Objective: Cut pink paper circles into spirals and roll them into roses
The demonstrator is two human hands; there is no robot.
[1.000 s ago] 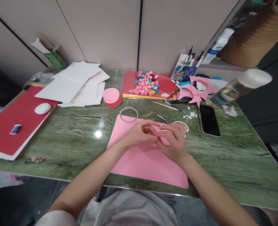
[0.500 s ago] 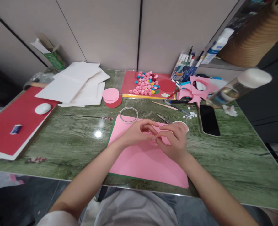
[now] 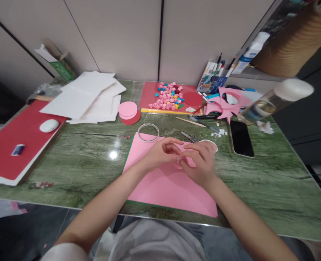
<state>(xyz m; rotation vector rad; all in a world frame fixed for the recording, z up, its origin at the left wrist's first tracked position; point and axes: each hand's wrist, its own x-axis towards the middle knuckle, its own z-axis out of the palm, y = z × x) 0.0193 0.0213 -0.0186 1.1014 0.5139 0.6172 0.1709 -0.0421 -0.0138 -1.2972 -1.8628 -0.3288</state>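
Note:
My left hand (image 3: 164, 152) and my right hand (image 3: 202, 161) meet over a stack of pink paper sheets (image 3: 166, 192), their fingers curled and the tips pinched together. Between them is a small pink piece of paper (image 3: 178, 165), mostly hidden by the fingers. Just beyond my left hand, a roll of tape (image 3: 148, 124) lies partly on the stack's far edge. Scissors (image 3: 188, 136) and a white-rimmed round item (image 3: 214, 145) lie behind my right hand, which partly covers them.
Pink, blue and yellow paper pieces (image 3: 168, 97) are heaped at the back on a red sheet. Paper circles (image 3: 128, 110) and white sheets (image 3: 87, 92) lie left of it. To the right are a phone (image 3: 242, 138), pink offcuts (image 3: 231, 103) and a clear bottle (image 3: 274, 101).
Both hands stay in almost the same place, still pinched together, with only slight finger movement. Nothing on the table has moved.

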